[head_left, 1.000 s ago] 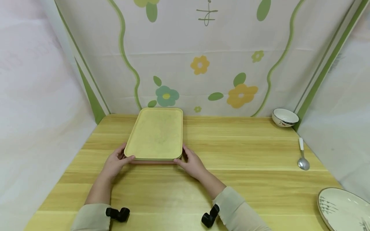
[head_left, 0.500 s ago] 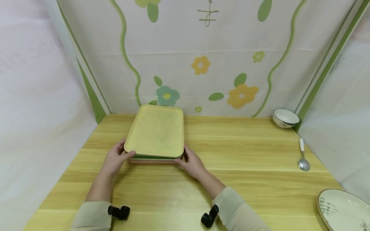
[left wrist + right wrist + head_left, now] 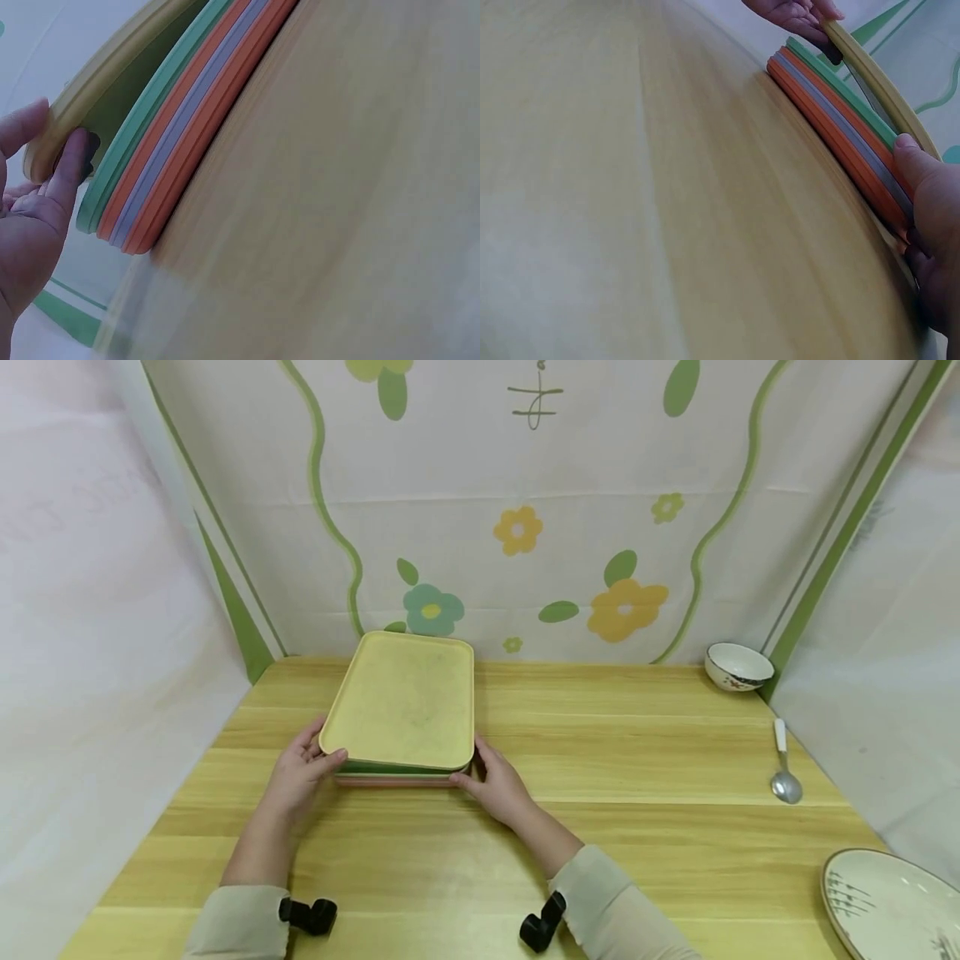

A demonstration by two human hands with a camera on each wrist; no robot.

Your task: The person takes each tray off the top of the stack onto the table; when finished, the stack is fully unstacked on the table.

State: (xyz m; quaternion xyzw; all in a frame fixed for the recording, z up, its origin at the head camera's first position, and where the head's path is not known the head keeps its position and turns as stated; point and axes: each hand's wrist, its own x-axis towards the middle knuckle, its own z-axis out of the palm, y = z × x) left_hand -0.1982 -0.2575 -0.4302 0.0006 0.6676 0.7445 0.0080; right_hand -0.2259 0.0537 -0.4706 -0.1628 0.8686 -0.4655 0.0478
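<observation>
A yellow tray (image 3: 408,702) tops a stack of coloured trays on the table. My left hand (image 3: 296,777) pinches its near left corner, thumb above and fingers beneath, and holds that corner tilted up. In the left wrist view a wedge-shaped gap separates it from the green tray (image 3: 142,135) below. Under the green one lie orange trays (image 3: 206,127) with a purple tray (image 3: 187,112) between them. At the near right corner my right hand (image 3: 498,785) grips the stack, its thumb (image 3: 907,146) at the green tray's edge; its other fingers are partly hidden.
A white bowl (image 3: 738,667) stands at the back right corner of the wooden table (image 3: 615,760). Nearer lies a spoon (image 3: 785,777) with a white handle. At the front right is a large patterned plate (image 3: 892,902). A flowered cloth (image 3: 570,460) hangs behind.
The yellow tray's left near corner has risen with my left hand, opening a gap that shows the green tray. My right hand has stayed in place at the stack's corner.
</observation>
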